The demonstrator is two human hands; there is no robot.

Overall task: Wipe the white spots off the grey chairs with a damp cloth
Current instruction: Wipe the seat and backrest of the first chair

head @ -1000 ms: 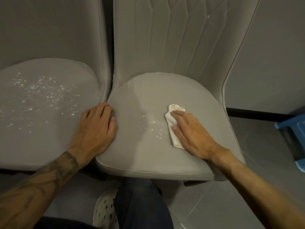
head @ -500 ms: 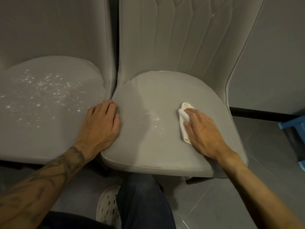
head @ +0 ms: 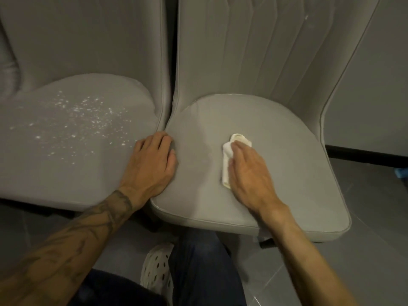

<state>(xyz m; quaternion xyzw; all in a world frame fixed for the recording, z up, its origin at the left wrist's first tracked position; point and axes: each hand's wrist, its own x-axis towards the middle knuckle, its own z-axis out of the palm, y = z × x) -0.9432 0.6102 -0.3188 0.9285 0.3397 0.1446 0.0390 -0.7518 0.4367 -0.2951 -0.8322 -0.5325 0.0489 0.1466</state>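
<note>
While cloth (head: 227, 159) slid left, seat (head: 287, 151) cleared.

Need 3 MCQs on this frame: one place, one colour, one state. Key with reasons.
1. Which chair seat carries the dense scatter of white spots?
A) the left one B) the right one C) both

2. What colour is the cloth?
A) blue B) off-white C) red

3. What is the right hand doing?
A) hanging idle B) lifting the cloth clear C) pressing the cloth on the right chair seat

Key: 1A, specks cover the left chair seat only; 2B, it shows pale against the grey; 3C, the fingers lie flat over it on the seat.
</note>
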